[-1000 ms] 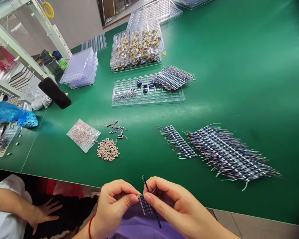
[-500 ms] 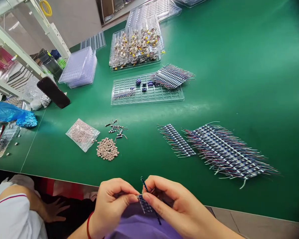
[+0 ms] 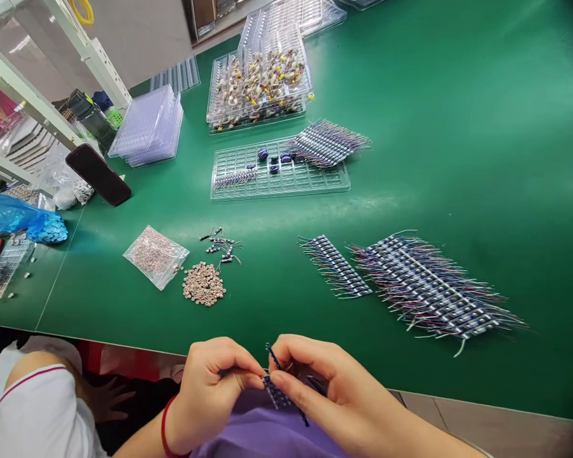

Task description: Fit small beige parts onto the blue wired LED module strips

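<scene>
Pinched tight between thumb and forefinger, the left hand (image 3: 219, 381) has the edge of a small dark-blue gridded panel (image 3: 277, 394); the right hand (image 3: 322, 385), likewise closed, grips a slender dark-blue strip (image 3: 272, 355) beside it. Both pieces sit above soft purple cloth (image 3: 262, 432). With only fingertips bearing on them, a slip could drop either, and uneven twisting might bend the strip. Beyond lie matte, beige, button-like discs (image 3: 204, 284) and a slatted blue-and-white sheet bristling with fine wires (image 3: 430, 283), easily snagged by a brushing forearm; farther, a clear, ribbed plastic tray (image 3: 286, 187).
</scene>
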Available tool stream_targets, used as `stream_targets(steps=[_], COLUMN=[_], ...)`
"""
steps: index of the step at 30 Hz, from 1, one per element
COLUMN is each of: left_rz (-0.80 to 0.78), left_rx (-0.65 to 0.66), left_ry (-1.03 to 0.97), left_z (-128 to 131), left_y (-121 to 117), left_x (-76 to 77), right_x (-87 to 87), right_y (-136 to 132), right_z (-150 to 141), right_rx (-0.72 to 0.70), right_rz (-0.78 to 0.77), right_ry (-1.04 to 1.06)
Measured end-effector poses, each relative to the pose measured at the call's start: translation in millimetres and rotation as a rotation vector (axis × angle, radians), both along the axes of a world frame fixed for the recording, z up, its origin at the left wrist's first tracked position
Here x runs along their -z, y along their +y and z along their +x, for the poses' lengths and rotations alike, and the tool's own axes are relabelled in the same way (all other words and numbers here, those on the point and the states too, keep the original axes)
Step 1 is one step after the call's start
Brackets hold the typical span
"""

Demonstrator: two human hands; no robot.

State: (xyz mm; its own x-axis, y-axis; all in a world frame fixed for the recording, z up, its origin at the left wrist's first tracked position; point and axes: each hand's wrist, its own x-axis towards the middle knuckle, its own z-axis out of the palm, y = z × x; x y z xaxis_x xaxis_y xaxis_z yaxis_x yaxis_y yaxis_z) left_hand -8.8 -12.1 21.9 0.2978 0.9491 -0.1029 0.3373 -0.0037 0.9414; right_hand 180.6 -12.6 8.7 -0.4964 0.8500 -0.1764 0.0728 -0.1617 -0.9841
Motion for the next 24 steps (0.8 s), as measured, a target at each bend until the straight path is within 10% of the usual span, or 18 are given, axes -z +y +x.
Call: stream_targets(steps=[12,24], left_rz=[-0.008,-0.156], left_rx=[0.185,-0.036], left_ry=[0.070,-0.011], left_z=[-2,-3], left_y=[10,1], left_x=[-8.0,-1.4], right_x=[-9.0,3.9], right_y=[10,10], right_z=[7,5], right_rx=[-0.136,-0.021], right_rz=[-0.054,-0.314], right_ry=[0.004,0.183])
